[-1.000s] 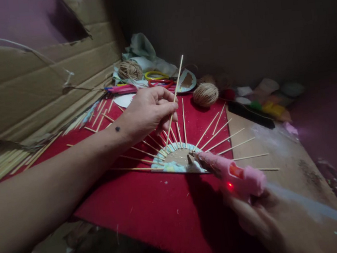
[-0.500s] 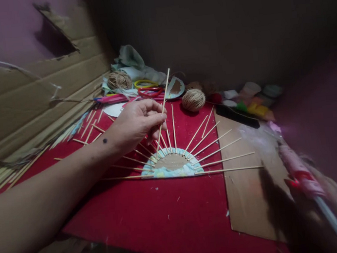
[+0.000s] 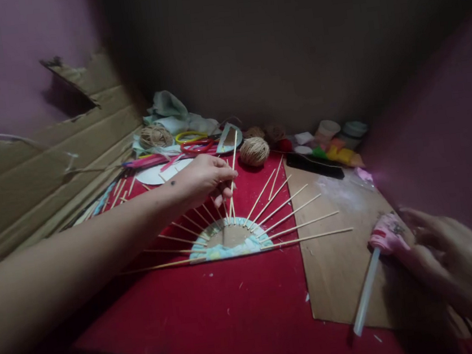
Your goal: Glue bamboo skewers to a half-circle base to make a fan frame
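My left hand (image 3: 217, 179) pinches a thin bamboo stick (image 3: 234, 160) between thumb and fingers, its lower end at the curved edge of a half-round cardboard piece (image 3: 229, 236). Pale blue-and-yellow fabric (image 3: 227, 250) wraps the rim of this piece. Several similar sticks (image 3: 309, 238) fan out from it like rays. On the right, my right hand (image 3: 453, 254) has its thumb and fingers about the handle end of a pink hot glue gun (image 3: 385, 234), low over the cardboard sheet. A translucent glue stick (image 3: 366, 293) juts from the gun's back toward me. Some right fingers are hidden.
A red cloth (image 3: 216, 304) covers the work surface, with a cardboard sheet (image 3: 328, 280) at its right. Behind lie twine balls (image 3: 254, 151), scissors (image 3: 197, 146), a white oval (image 3: 163, 173), fabric scraps (image 3: 171, 113) and small jars (image 3: 327, 131). Upright cardboard (image 3: 97, 124) lines the left wall.
My right hand has lowered the glue gun toward the cardboard and turned it, so its glue stick points down-left. My left hand still holds the stick at the half-round piece. The camera view has shifted.
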Motion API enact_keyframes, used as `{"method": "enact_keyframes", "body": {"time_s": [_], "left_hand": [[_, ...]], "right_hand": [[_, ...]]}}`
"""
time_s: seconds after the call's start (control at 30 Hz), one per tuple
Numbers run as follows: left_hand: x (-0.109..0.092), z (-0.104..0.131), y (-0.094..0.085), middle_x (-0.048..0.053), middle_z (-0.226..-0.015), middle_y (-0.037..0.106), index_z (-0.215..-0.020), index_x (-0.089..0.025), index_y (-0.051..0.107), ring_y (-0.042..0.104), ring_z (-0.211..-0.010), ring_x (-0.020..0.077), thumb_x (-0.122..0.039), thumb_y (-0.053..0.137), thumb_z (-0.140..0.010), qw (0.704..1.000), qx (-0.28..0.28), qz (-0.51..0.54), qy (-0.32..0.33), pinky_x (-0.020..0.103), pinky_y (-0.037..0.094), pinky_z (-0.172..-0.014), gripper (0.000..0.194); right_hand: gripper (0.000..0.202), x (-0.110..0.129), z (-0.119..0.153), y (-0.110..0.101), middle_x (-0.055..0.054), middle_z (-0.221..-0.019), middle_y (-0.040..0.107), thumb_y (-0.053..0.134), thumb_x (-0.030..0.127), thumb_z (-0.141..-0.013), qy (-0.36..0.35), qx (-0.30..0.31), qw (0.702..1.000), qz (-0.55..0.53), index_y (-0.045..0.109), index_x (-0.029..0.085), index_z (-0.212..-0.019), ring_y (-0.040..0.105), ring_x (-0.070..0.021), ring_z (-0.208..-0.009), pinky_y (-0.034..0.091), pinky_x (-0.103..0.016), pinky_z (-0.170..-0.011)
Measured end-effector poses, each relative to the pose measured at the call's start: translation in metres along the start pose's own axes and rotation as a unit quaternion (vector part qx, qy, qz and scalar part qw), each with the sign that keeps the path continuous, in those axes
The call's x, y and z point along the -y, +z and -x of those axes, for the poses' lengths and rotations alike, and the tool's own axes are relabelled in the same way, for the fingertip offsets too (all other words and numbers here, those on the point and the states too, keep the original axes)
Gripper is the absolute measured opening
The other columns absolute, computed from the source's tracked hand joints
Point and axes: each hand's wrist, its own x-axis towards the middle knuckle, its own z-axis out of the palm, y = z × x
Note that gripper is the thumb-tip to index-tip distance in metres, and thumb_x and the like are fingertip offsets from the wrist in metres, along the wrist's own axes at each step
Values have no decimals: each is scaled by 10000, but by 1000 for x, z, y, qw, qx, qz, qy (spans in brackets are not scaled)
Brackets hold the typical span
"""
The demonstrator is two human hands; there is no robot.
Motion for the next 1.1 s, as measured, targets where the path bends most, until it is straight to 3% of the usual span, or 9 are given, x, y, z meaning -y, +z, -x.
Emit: {"method": "enact_keyframes", "body": {"time_s": [0.1, 0.17, 0.23, 0.37, 0.43, 0.53, 0.67, 0.9, 1.1], "left_hand": [[0, -12, 5, 32, -402, 576, -558, -147, 523, 448, -261, 82, -113, 535, -795, 997, 4, -61, -40, 177, 306, -305, 240], [1, -15, 6, 29, -398, 579, -564, -151, 519, 456, -264, 91, -115, 531, -796, 996, 6, -87, -36, 184, 321, -309, 235], [1, -15, 5, 24, -405, 586, -591, -156, 528, 460, -264, 103, -132, 530, -802, 995, 10, -93, -23, 199, 338, -305, 212], [2, -5, -1, 12, -427, 596, -652, -171, 533, 476, -279, 109, -183, 542, -814, 996, 19, -82, -8, 206, 363, -306, 163], [3, 2, -5, 12, -441, 602, -666, -178, 520, 488, -291, 107, -232, 552, -825, 996, 31, -81, 3, 200, 367, -309, 171], [9, 10, -11, 2, -440, 599, -711, -188, 508, 504, -307, 111, -319, 578, -827, 997, 47, -66, 0, 197, 380, -317, 188], [20, 10, -22, -9, -438, 594, -772, -192, 502, 499, -318, 109, -366, 591, -818, 999, 49, -20, -11, 188, 375, -313, 200], [24, 9, -30, -13, -449, 596, -768, -187, 503, 500, -332, 96, -390, 631, -793, 999, 43, 10, -21, 174, 386, -318, 242], [17, 10, -26, -7, -448, 596, -777, -186, 528, 515, -338, 114, -316, 617, -794, 999, 25, -4, -34, 191, 396, -309, 159]], "right_hand": [[313, 44, -20, -15, -96, -1036, 709, 461, 319, -853, -130, -10, 988, -82, 600, 229, -1119, 702, -245, -848, 545, -327, -587], [327, 75, -44, -18, -103, -1046, 698, 413, 226, -857, -153, -45, 983, -86, 622, 193, -1105, 678, -263, -877, 533, -379, -703], [377, 104, -77, -13, -127, -1057, 673, 396, 191, -850, -144, -26, 984, -104, 612, 166, -1158, 645, -275, -941, 509, -384, -748], [619, 155, -151, 13, -164, -1172, 559, 519, 279, -816, -123, 104, 973, -164, 381, 197, -1413, 596, -292, -983, 477, -393, -794], [749, 176, -180, 30, -190, -1284, 470, 582, 335, -787, -119, 117, 973, -161, 277, 236, -1463, 541, -354, -1086, 454, -432, -836], [730, 198, -207, 54, -180, -1303, 448, 594, 389, -778, -116, 127, 970, -171, 308, 260, -1437, 564, -337, -1056, 466, -401, -802], [597, 206, -224, 75, -163, -1264, 458, 639, 325, -748, -100, 131, 971, -171, 439, 240, -1304, 584, -301, -1016, 476, -345, -757], [605, 186, -260, 95, -217, -1340, 396, 610, 287, -819, -61, 113, 984, -127, 363, 189, -1362, 532, -341, -1099, 447, -398, -815], [567, 185, -259, 78, -213, -1363, 406, 522, 201, -857, -56, 107, 988, -93, 354, 206, -1398, 459, -383, -1186, 383, -484, -894]]}}
